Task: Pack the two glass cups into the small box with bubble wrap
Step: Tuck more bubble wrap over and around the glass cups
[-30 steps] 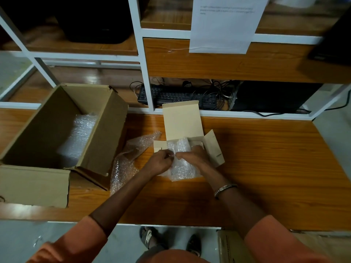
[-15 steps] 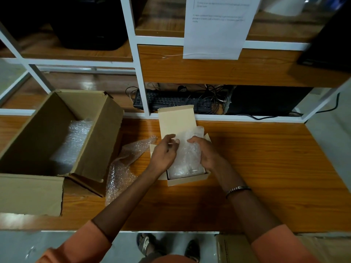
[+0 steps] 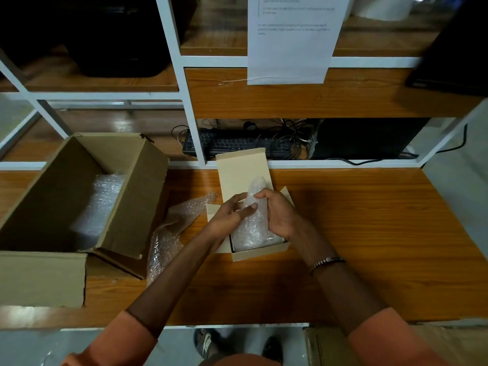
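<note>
Both hands — left hand (image 3: 229, 217), right hand (image 3: 280, 216) — on bubble-wrapped bundle (image 3: 253, 225)

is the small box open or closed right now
Open. The small box has its lid flap standing up behind it, and a bubble wrap bundle sticks out of the top, held between both hands.

open tabletop (image 3: 369, 233) right, large carton (image 3: 137, 207) and loose bubble wrap (image 3: 171, 233) left

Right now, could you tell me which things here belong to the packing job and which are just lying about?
Job:
- small box
- bubble-wrapped bundle, standing in it
- left hand, touching the bundle
- right hand, gripping the bundle
- loose bubble wrap

Lying about:
- large carton
- keyboard
- paper notice
</note>
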Tool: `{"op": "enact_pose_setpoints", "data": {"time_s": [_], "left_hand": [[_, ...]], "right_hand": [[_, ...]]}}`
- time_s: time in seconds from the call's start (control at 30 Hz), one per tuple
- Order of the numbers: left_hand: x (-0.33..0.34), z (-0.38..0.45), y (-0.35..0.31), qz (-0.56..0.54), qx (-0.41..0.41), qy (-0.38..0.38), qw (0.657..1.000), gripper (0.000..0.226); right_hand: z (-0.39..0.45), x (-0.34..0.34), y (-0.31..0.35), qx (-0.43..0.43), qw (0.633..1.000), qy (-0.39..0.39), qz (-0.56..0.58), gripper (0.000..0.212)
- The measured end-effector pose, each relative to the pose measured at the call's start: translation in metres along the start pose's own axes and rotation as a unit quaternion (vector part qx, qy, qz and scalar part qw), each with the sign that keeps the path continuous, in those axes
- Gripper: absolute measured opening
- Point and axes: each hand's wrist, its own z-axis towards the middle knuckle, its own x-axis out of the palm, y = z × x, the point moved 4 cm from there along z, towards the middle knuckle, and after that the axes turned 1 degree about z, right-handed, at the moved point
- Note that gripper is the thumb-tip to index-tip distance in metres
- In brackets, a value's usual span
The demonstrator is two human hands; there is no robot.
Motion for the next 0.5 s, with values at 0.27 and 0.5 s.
{"op": "enact_pose_setpoints", "data": {"time_s": [0.27,0.5], "left_hand": [[-0.016,0.0,0.01,-0.141,-0.024,-0.1,0.985,0.035],[-0.011,0.002,0.022,-0.078,-0.074,-0.025,0.994,0.04]], "right_hand": [[0.003,-0.007,-0.015,0.023,0.996,-0.039,-0.08,0.048],[0.016,-0.012,-0.02,0.019,0.969,-0.113,-0.219,0.032]]}}
